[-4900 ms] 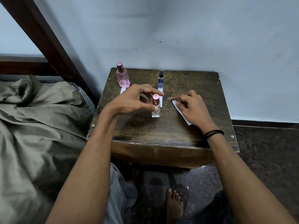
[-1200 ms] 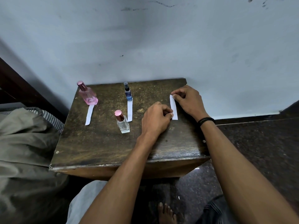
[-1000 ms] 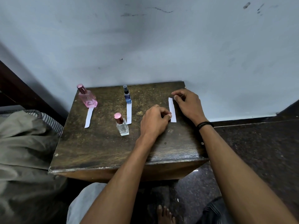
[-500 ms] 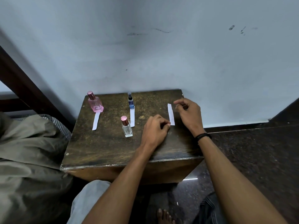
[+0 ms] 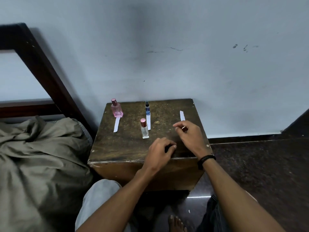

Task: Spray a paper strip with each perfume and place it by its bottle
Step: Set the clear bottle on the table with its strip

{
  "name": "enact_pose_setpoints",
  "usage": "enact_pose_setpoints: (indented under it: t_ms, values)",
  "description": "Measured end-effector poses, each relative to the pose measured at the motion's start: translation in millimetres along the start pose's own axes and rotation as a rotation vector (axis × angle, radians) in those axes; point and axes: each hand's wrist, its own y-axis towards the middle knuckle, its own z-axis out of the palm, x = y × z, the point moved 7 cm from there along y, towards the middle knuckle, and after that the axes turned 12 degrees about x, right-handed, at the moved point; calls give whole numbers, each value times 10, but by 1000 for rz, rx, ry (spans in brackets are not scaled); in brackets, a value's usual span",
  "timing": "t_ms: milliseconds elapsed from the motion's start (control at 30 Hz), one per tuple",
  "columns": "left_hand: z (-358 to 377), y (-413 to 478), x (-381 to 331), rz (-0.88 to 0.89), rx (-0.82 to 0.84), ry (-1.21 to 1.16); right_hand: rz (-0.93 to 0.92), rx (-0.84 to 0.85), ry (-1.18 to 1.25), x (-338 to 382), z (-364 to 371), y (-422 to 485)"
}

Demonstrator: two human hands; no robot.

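A pink bottle stands at the far left of the wooden table with a white strip in front of it. A slim blue bottle stands mid-back, a strip below it. A clear bottle with a pink cap stands nearer, beside that strip. A third strip lies alone at the far right. My right hand hovers just below it, fingers loosely apart, holding nothing. My left hand rests curled near the front edge, empty.
A rumpled olive sheet covers a bed at left, with a dark wooden bed frame behind. A pale wall backs the table. Dark stone floor lies to the right. My bare foot is under the table.
Both hands have let go of the right strip and drawn back toward me. The strip stays flat at the far right. The camera has tilted up and back.
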Motion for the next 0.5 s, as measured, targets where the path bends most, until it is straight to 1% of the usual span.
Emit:
enact_pose_setpoints:
  t_ms: [67, 167, 300, 400, 500]
  values:
    - [-77, -126, 92, -62, -53, -11, -19, 74, -18, 96, 151, 16]
    - [-298, -330, 315, -196, -186, -76, -35, 153, -42, 262, 399, 36]
    - [-597, -530, 600, -347, -375, -178, -51, 179, -17, 470, 627, 42]
    - [-711, -569, 707, -396, -462, -273, -59, 171, -16, 581, 743, 62]
    - [-729, -511, 693, -373, -450, -348, -26, 141, -11, 621, 795, 93]
